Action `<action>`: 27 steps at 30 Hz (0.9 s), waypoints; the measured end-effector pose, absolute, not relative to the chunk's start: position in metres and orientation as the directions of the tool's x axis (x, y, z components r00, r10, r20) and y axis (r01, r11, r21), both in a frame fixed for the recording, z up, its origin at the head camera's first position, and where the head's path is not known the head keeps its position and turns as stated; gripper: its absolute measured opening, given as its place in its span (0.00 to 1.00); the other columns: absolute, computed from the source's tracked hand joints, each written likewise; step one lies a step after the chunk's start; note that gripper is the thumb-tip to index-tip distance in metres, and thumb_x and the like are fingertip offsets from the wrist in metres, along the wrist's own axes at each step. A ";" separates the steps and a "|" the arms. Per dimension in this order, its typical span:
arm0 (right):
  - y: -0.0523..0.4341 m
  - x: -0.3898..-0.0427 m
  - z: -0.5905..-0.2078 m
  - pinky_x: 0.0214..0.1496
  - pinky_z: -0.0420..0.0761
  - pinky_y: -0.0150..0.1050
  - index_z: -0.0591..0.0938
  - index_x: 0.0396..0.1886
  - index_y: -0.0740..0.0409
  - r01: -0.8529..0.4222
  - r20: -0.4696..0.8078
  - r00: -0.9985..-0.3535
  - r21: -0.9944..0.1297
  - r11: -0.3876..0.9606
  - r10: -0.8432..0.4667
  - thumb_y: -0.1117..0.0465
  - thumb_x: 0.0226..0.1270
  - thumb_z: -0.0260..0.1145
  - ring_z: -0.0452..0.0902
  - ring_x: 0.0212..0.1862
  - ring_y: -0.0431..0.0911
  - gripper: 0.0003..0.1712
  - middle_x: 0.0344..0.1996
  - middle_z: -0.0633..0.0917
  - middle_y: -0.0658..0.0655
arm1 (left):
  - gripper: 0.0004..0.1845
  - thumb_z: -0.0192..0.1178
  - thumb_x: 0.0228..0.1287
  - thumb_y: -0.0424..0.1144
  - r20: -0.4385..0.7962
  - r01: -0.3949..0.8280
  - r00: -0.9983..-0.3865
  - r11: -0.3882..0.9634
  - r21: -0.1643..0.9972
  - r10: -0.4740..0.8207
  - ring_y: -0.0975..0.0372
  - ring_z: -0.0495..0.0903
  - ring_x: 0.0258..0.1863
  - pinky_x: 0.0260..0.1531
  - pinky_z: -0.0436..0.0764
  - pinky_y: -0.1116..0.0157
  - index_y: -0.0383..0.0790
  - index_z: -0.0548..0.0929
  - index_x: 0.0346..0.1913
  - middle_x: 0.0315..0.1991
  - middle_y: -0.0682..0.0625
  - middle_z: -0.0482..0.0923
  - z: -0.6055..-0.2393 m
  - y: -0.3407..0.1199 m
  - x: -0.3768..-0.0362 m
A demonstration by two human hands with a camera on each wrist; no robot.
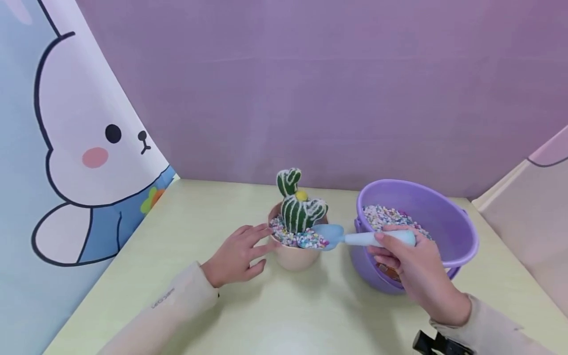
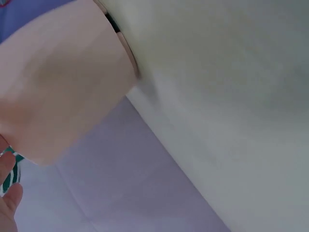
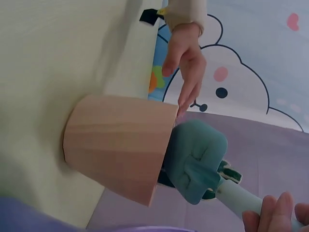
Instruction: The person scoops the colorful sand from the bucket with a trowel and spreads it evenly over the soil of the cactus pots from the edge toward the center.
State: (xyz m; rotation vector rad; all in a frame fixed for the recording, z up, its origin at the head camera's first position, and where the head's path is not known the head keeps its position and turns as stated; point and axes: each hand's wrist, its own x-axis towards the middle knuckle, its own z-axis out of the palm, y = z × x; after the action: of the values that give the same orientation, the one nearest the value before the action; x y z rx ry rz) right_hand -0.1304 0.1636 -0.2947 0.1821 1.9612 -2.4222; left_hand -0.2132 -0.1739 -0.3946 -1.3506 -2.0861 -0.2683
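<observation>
In the head view a green and white toy cactus (image 1: 295, 215) with a yellow flower stands in a pale peach pot (image 1: 296, 259), among colourful pebbles (image 1: 284, 235). My left hand (image 1: 241, 254) touches the pot's left rim, its fingers fairly straight. My right hand (image 1: 412, 268) grips the pale handle of a blue toy shovel (image 1: 330, 235). The shovel's blade, with pebbles on it, lies over the pot's right rim beside the cactus. From the right wrist view, the blade's underside (image 3: 195, 159) shows against the opening of the pot (image 3: 120, 145).
A purple bucket (image 1: 459, 256) partly filled with similar pebbles (image 1: 390, 217) stands right of the pot, below my right hand. A purple backdrop (image 1: 319, 93) rises behind the pale table (image 1: 284, 315). A cartoon-printed sheet (image 1: 80, 148) hangs at left.
</observation>
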 end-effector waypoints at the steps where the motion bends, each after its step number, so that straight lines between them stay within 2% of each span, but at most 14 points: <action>1: 0.165 -0.131 -0.294 0.36 0.83 0.34 0.77 0.40 0.60 0.084 -0.097 -0.994 -0.976 -0.201 0.051 0.69 0.65 0.64 0.85 0.31 0.44 0.06 0.31 0.86 0.55 | 0.18 0.57 0.56 0.40 0.610 0.883 -0.263 0.442 -0.160 0.747 0.49 0.77 0.54 0.47 0.77 0.52 0.42 0.83 0.50 0.52 0.40 0.79 -0.395 -0.173 -0.211; 5: 0.171 -0.134 -0.289 0.35 0.84 0.38 0.80 0.38 0.56 0.056 -0.064 -0.997 -0.985 -0.162 0.043 0.69 0.63 0.65 0.85 0.30 0.45 0.06 0.29 0.86 0.54 | 0.19 0.52 0.61 0.42 0.615 0.911 -0.230 0.390 -0.137 0.754 0.50 0.78 0.53 0.47 0.77 0.53 0.41 0.83 0.52 0.52 0.40 0.79 -0.396 -0.168 -0.203; 9: 0.174 -0.137 -0.284 0.35 0.84 0.40 0.81 0.36 0.54 0.037 -0.042 -0.998 -0.994 -0.099 0.048 0.69 0.62 0.67 0.85 0.28 0.45 0.07 0.28 0.86 0.53 | 0.21 0.56 0.59 0.42 0.621 0.932 -0.220 0.350 -0.095 0.752 0.49 0.78 0.53 0.47 0.77 0.53 0.39 0.80 0.54 0.52 0.41 0.80 -0.394 -0.169 -0.204; 13: 0.176 -0.139 -0.280 0.34 0.84 0.37 0.82 0.36 0.55 0.041 -0.042 -0.998 -0.999 -0.032 0.049 0.68 0.61 0.68 0.85 0.28 0.45 0.06 0.27 0.86 0.53 | 0.20 0.52 0.64 0.43 0.632 0.908 -0.309 0.419 -0.028 0.711 0.47 0.77 0.54 0.48 0.77 0.51 0.35 0.80 0.54 0.53 0.39 0.79 -0.393 -0.175 -0.216; 16: 0.176 -0.141 -0.279 0.34 0.84 0.36 0.81 0.38 0.58 0.048 -0.047 -0.998 -0.999 0.020 0.043 0.66 0.61 0.69 0.85 0.29 0.44 0.06 0.27 0.86 0.52 | 0.20 0.55 0.62 0.42 0.597 0.881 -0.375 0.473 -0.008 0.709 0.47 0.76 0.56 0.48 0.77 0.50 0.35 0.82 0.54 0.55 0.40 0.79 -0.396 -0.180 -0.224; 18: 0.175 -0.143 -0.278 0.34 0.84 0.36 0.81 0.40 0.60 0.048 -0.045 -0.998 -0.997 0.061 0.039 0.65 0.61 0.69 0.85 0.29 0.44 0.09 0.27 0.86 0.52 | 0.21 0.58 0.57 0.40 0.570 0.876 -0.384 0.481 -0.023 0.726 0.47 0.75 0.57 0.48 0.77 0.50 0.36 0.82 0.54 0.56 0.40 0.78 -0.398 -0.183 -0.227; 21: 0.174 -0.145 -0.278 0.33 0.84 0.37 0.80 0.41 0.62 0.031 -0.027 -0.999 -0.991 0.128 0.037 0.62 0.61 0.70 0.85 0.29 0.43 0.11 0.27 0.87 0.52 | 0.24 0.60 0.53 0.39 0.559 0.885 -0.358 0.463 -0.054 0.748 0.47 0.75 0.57 0.48 0.77 0.50 0.36 0.81 0.55 0.56 0.40 0.78 -0.402 -0.185 -0.229; 24: 0.175 -0.146 -0.277 0.32 0.84 0.38 0.80 0.40 0.61 0.007 -0.001 -0.999 -0.987 0.158 0.040 0.61 0.60 0.70 0.85 0.28 0.43 0.12 0.26 0.87 0.52 | 0.21 0.52 0.62 0.43 0.583 0.896 -0.295 0.431 -0.106 0.757 0.46 0.76 0.56 0.48 0.77 0.48 0.36 0.82 0.54 0.54 0.39 0.79 -0.403 -0.184 -0.229; 27: 0.177 -0.146 -0.277 0.31 0.84 0.38 0.81 0.40 0.60 -0.006 0.012 -0.999 -0.989 0.150 0.038 0.61 0.59 0.72 0.85 0.28 0.44 0.12 0.26 0.87 0.53 | 0.23 0.42 0.68 0.46 0.616 0.908 -0.208 0.384 -0.168 0.760 0.46 0.77 0.52 0.47 0.77 0.48 0.37 0.83 0.51 0.50 0.39 0.80 -0.404 -0.180 -0.227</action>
State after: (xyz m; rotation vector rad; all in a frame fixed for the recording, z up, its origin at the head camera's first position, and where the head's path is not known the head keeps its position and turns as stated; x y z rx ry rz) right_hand -0.1464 0.1768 -0.2774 0.0328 2.4075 -2.0698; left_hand -0.2273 -0.1802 -0.4041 -1.4269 -2.0206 -0.3051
